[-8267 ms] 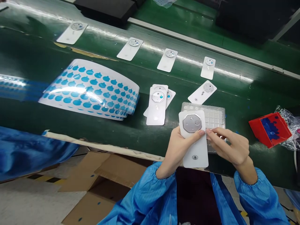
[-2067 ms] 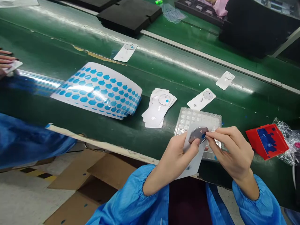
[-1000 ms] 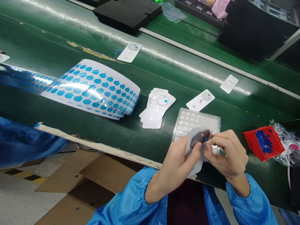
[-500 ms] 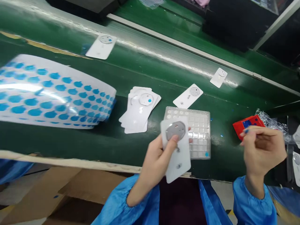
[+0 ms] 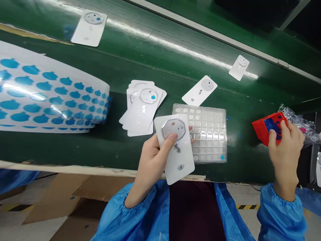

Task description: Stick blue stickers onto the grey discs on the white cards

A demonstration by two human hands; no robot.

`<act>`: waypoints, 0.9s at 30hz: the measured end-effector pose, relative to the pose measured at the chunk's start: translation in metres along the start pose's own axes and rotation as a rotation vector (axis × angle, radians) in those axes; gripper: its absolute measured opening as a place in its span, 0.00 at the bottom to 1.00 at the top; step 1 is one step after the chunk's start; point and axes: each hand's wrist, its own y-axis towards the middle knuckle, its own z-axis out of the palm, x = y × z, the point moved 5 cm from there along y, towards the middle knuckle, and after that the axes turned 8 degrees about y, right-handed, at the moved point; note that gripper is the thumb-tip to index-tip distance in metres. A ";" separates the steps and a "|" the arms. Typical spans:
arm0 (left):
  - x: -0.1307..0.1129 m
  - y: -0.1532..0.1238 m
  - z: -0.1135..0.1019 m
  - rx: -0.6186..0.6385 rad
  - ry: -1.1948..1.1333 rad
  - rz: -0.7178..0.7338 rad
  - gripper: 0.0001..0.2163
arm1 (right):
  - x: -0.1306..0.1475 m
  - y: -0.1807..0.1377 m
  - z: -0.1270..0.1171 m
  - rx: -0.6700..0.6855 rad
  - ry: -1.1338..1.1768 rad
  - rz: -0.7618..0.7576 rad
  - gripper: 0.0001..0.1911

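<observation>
My left hand [image 5: 152, 160] grips a white card [image 5: 179, 155] with an octagonal metal plate [image 5: 173, 129] near its top; the thumb rests on the plate's lower edge. It is held over the near edge of the green belt, beside a clear plastic grid tray [image 5: 208, 134]. My right hand [image 5: 284, 149] is far to the right, fingers curled against a red block [image 5: 267, 127] covered with blue stickers. Whether a sticker is pinched in the fingertips is hidden.
A fanned stack of white cards [image 5: 141, 110] lies left of the tray. Single cards [image 5: 200, 91] [image 5: 239, 68] [image 5: 89, 26] lie on the green conveyor belt [image 5: 75, 147]. Sheets of blue stickers [image 5: 50, 97] lie at left. Crinkled clear plastic [image 5: 304, 125] sits beside the red block. Cardboard lies below.
My right hand left the card's plate and swung right to the red block. The left hand turned the card face up. The view shifted right.
</observation>
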 end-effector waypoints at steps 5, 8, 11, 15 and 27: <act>0.005 0.003 -0.001 0.016 -0.001 0.006 0.24 | 0.120 0.016 0.027 0.244 0.405 -0.278 0.18; 0.011 0.005 -0.002 0.029 -0.020 0.008 0.25 | 0.182 0.025 0.055 0.410 0.520 -0.420 0.13; 0.017 0.008 -0.003 0.040 -0.014 0.014 0.25 | 0.205 0.034 0.080 0.477 0.459 -0.457 0.10; 0.022 0.011 -0.003 0.052 -0.024 0.029 0.25 | 0.205 0.042 0.092 0.486 0.397 -0.441 0.07; 0.003 0.002 0.001 0.038 -0.019 0.112 0.16 | 0.215 0.029 0.039 0.423 1.174 -0.041 0.03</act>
